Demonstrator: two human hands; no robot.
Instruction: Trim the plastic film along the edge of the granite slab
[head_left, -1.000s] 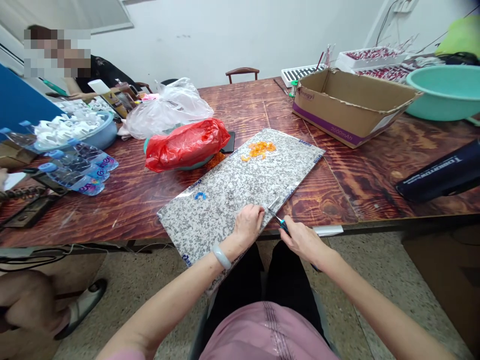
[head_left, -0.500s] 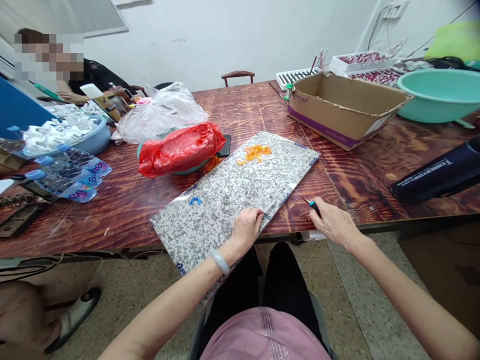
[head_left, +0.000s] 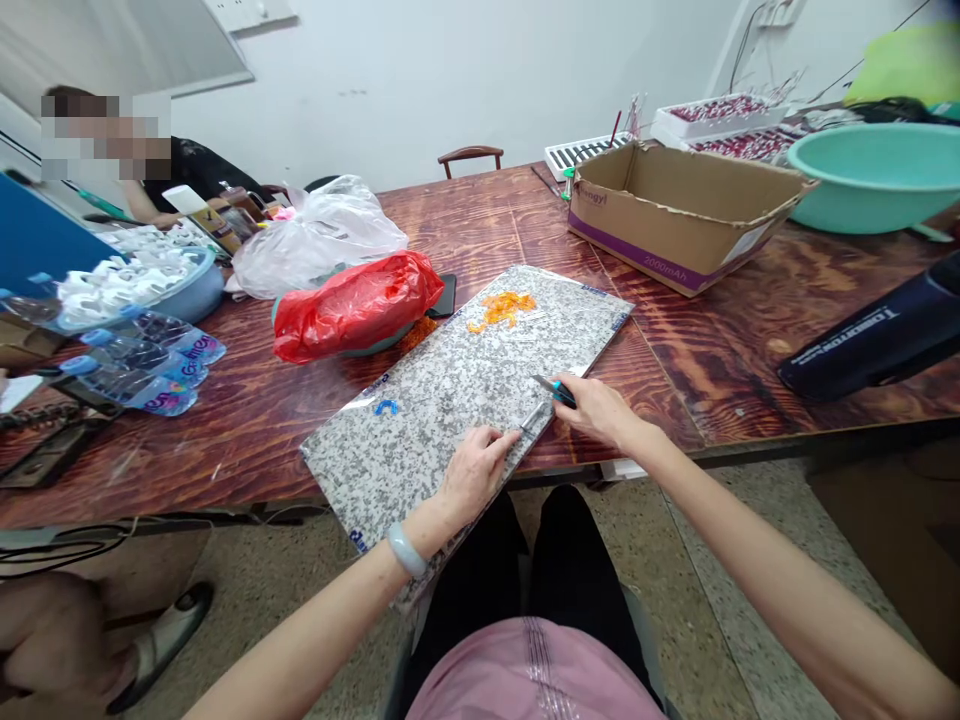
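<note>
My left hand [head_left: 474, 472] rests on the speckled stone slab [head_left: 420, 440], its thumb and forefinger closed at the near end of a thin silvery stick [head_left: 534, 417]. The stick lies along the slab's front edge; its exact kind is too small to make out. Wrapped round the blue and black handle of a small knife [head_left: 562, 394], my right hand [head_left: 596, 410] sits just right of the stick. The blade points left, above the slab. Farther back on the slab lies a heap of orange pieces [head_left: 504, 308]. A small curved blue piece [head_left: 386, 407] lies at its left.
Behind the slab are a red plastic bag [head_left: 360, 305] over a bowl and a phone [head_left: 446, 296]. Water bottles [head_left: 142, 375] and a basin of white parts [head_left: 180, 300] stand left. A cardboard box [head_left: 675, 225], a green basin [head_left: 870, 190] and a dark cylinder [head_left: 870, 335] are right. Another person [head_left: 202, 170] sits far left.
My right hand has brought the knife leftward from beside the slab to over its edge, close to the stick. My left hand has shifted slightly left and lies flatter.
</note>
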